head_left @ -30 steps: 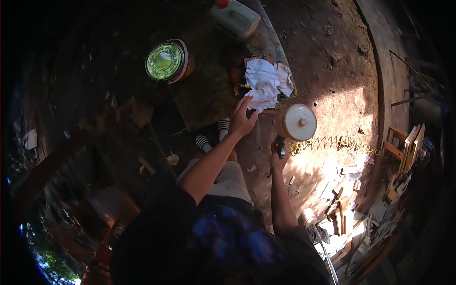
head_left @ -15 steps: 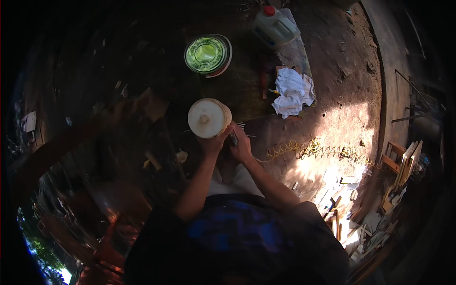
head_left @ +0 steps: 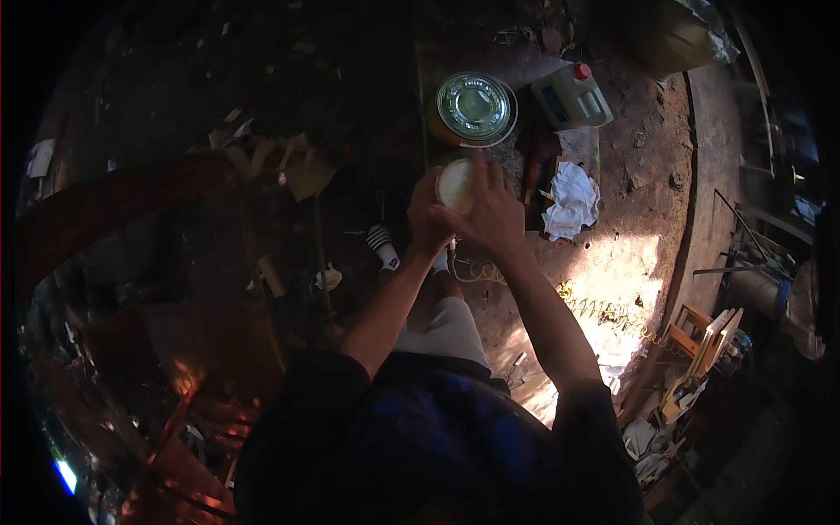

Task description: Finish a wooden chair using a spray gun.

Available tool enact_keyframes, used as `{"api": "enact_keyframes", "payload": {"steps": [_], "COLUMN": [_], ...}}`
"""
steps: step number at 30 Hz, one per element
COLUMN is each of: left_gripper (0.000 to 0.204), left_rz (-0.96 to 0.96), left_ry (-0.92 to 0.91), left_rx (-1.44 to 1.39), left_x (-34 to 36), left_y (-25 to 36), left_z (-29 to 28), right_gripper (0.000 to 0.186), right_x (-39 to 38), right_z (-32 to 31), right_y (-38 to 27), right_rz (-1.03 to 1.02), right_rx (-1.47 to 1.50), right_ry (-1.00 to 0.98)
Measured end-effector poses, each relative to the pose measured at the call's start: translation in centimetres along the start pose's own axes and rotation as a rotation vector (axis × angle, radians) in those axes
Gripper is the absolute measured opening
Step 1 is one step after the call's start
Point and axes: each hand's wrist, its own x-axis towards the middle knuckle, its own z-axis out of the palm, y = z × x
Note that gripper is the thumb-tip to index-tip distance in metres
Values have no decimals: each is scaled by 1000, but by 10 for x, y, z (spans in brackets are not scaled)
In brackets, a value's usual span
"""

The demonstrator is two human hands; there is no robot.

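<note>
A pale round cup with a white lid, apparently that of a spray gun, is held between my hands. My left hand wraps around its left side. My right hand lies over the lid's right side, fingers pointing away from me and its thumb reaching toward the left hand. A yellow coiled hose runs across to a metal fitting just below my hands. The body under the cup is hidden by my hands. Just beyond stands a bucket with a clear greenish lid.
Right of the bucket is a translucent jug with a red cap. Crumpled white cloth lies nearer, beside a reddish bar. Wooden frames and offcuts are piled at the right. My striped sock shows below my hands.
My right hand has left the metal handle below the cup and come up onto the lid. Both hands and the cup have moved right and away from me. The view has shifted.
</note>
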Motion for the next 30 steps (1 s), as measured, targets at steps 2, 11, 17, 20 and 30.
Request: {"api": "enact_keyframes", "payload": {"steps": [2, 11, 17, 20, 30], "left_gripper": [82, 78, 83, 86, 93], "left_rz": [119, -30, 40, 118, 6], "left_ry": [55, -66, -169, -109, -30], "left_rx": [27, 173, 162, 93, -153], "left_x": [8, 14, 15, 15, 9], "left_y": [-10, -38, -77, -88, -146], "left_z": [-2, -25, -41, -45, -51], "right_gripper": [116, 93, 83, 77, 97], "right_x": [14, 45, 58, 59, 35], "right_z": [8, 31, 40, 45, 73], "right_y": [-5, -13, -7, -12, 64], "right_rz": [-16, -198, -529, -627, -124], "right_rx": [-61, -42, -42, -90, 410], "right_ry": [-1, -10, -102, -135, -185]}}
